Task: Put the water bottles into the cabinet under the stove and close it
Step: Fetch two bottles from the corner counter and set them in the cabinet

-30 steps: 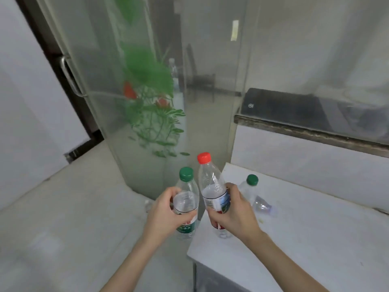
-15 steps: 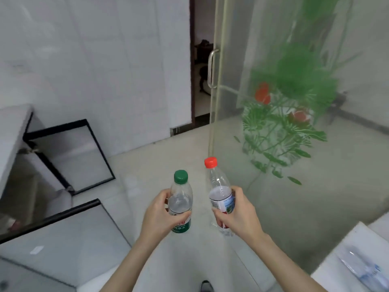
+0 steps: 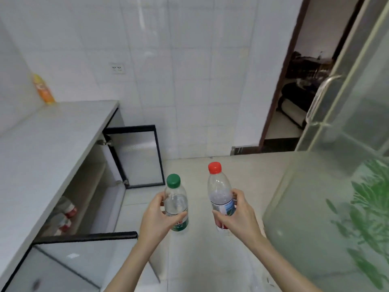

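The open cabinet (image 3: pixel 84 186) lies left of and below both hands, its doors (image 3: pixel 136 154) swung out, with what look like bottles blurred inside. The left hand (image 3: pixel 156 218), nearer it, grips the upright green-capped bottle (image 3: pixel 176 204); the right hand (image 3: pixel 239 218) grips the upright red-capped bottle (image 3: pixel 221 199). Since half a second ago the view has swung left, bringing the counter (image 3: pixel 42 144) and cabinet closer.

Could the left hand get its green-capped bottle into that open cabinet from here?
Probably yes: the cabinet stands open, both doors swung clear, nothing between it and the left hand holding the green-capped bottle.
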